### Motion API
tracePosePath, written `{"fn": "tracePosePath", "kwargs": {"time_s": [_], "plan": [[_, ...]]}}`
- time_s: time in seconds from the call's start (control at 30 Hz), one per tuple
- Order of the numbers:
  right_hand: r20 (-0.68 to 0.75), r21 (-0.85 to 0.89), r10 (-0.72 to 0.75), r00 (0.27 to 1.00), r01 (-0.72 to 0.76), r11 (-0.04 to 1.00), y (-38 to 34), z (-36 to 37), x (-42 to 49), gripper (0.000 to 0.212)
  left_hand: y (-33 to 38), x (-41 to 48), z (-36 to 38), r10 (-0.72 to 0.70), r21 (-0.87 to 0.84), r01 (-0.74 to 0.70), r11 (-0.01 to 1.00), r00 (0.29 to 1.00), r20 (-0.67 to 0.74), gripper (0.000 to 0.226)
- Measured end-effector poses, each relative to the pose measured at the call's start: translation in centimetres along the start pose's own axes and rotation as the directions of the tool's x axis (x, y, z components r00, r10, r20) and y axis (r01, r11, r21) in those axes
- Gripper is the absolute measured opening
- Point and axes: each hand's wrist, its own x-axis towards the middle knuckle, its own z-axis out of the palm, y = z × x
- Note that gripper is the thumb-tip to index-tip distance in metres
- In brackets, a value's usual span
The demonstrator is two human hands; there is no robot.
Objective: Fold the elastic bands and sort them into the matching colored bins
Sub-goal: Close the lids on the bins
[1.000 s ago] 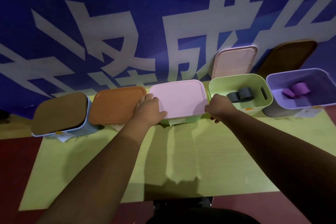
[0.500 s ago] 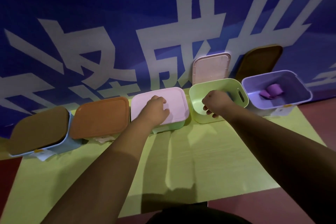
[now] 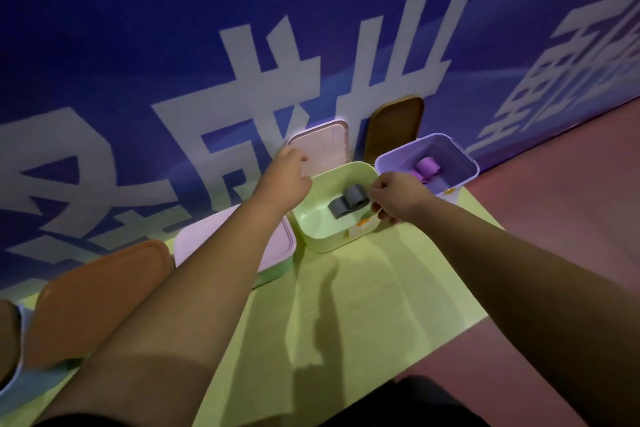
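An open light-green bin (image 3: 322,232) stands on the table with folded grey bands (image 3: 349,202) inside. To its right, an open purple bin (image 3: 464,158) holds a folded purple band (image 3: 428,166). My left hand (image 3: 285,178) reaches over the green bin's back left corner and grips the left edge of a pink lid (image 3: 327,146) that leans on the wall. My right hand (image 3: 394,198) has its fingers curled round the green bin's right rim.
A brown lid (image 3: 394,125) leans on the blue banner wall behind the purple bin. To the left stand closed bins with a pink lid (image 3: 197,246), an orange lid (image 3: 97,298) and a brown lid (image 3: 7,340). The yellow-green table (image 3: 346,305) ends at red floor on the right.
My left hand left the closed pink-lidded bin and went right and back to the leaning pink lid. My right hand moved to the green bin's right rim. The view swung right.
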Motion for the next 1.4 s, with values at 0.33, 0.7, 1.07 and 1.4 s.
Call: {"fn": "tracePosePath", "kwargs": {"time_s": [0.33,0.7,1.07,1.4], "plan": [[0.090,0.076,-0.051,0.995,0.044,0.996,4.2,-4.2,5.9,0.025,5.1,6.2,2.6,-0.136,0.148,0.148,0.978,0.987,-0.086,0.042],[0.323,0.049,-0.063,0.944,0.050,0.998,5.4,-9.2,12.1,0.024,7.2,6.2,4.9,-0.460,0.152,0.541,0.827,0.808,-0.368,0.020],[0.340,0.590,0.062,0.938,-0.265,0.763,3.3,-8.5,14.7,0.064,5.7,-0.1,1.4,-0.639,-0.584,0.368,0.724,0.678,-0.364,0.022],[0.220,0.187,0.039,0.975,-0.081,0.979,5.4,-7.2,15.5,0.029,3.9,-0.9,3.6,-0.839,-0.810,0.584,0.056,0.467,0.279,0.021]]}}
